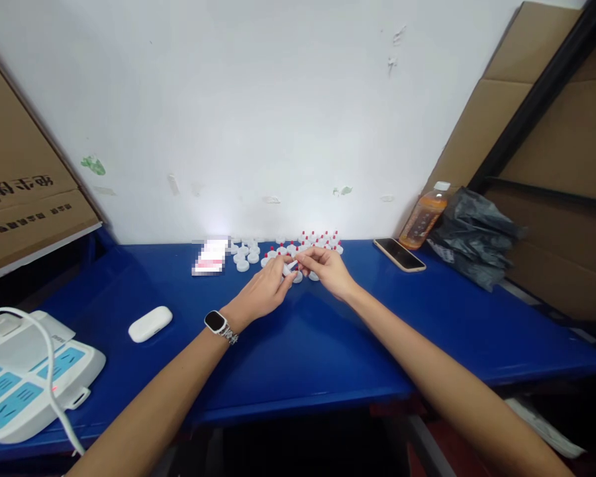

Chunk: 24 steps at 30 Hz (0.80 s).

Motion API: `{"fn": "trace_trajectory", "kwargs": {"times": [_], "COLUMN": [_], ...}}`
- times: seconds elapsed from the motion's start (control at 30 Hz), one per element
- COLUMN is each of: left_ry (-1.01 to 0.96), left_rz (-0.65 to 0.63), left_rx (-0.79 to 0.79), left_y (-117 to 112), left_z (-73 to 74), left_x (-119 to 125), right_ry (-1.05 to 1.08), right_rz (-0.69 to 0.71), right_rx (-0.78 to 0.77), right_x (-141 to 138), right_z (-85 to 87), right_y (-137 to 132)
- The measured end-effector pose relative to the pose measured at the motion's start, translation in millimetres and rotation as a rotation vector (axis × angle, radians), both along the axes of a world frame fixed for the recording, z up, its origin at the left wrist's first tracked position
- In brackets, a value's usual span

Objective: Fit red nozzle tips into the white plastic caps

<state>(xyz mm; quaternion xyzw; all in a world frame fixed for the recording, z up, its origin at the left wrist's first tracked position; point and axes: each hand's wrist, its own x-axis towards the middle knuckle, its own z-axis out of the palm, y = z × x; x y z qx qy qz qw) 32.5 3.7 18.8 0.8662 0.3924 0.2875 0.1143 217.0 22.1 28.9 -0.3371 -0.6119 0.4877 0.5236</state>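
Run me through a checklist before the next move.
1. Left hand on the small white piece: ok, held at the fingertips.
2. Right hand gripping that piece: cannot tell; its fingertips meet there, but the contact is too small to make out.
3. Red-tipped white pieces standing tips up: ok for those in view; the hands may hide some.
4. Phone apart from the right hand: ok.
5. Bottle capped: ok; whether tightly, cannot tell.

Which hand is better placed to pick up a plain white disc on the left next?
Probably the left hand: it is nearer those white discs, while the right hand would have to reach past it.
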Motion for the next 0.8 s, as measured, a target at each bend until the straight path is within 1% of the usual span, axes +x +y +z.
{"fn": "trace_trajectory", "kwargs": {"times": [0.13,0.3,0.47,0.57,0.7,0.8], "left_ry": [-0.006,-0.023,-0.058,-0.103,-0.177,-0.204], "left_rz": [-0.015,-0.013,-0.022,-0.035,-0.063,-0.037], "left_rx": [0.014,0.004,-0.014,-0.03,-0.071,-0.059], "left_y": [0.5,-0.3,0.2,0.3,-2.0,-3.7], "left_z": [-1.3,-0.8,-2.7,-2.6,1.3,3.2], "left_x": [0.3,1.6,2.2,3.2,10.2,16.8], "right_ry": [-0.007,0.08,0.087,0.079,0.062,0.037], "right_rz": [-0.025,-0.052,-0.067,-0.072,-0.075,-0.054], "right_rx": [0.018,-0.015,-0.003,0.021,0.047,0.067], "right_x": [-2.8,-4.1,-7.0,-8.2,-8.7,-6.9], "right_z": [-0.9,-4.4,-7.1,-4.8,2.0,7.5], "right_y": [-1.7,-2.3,-2.7,-4.4,-7.6,-6.9]}}
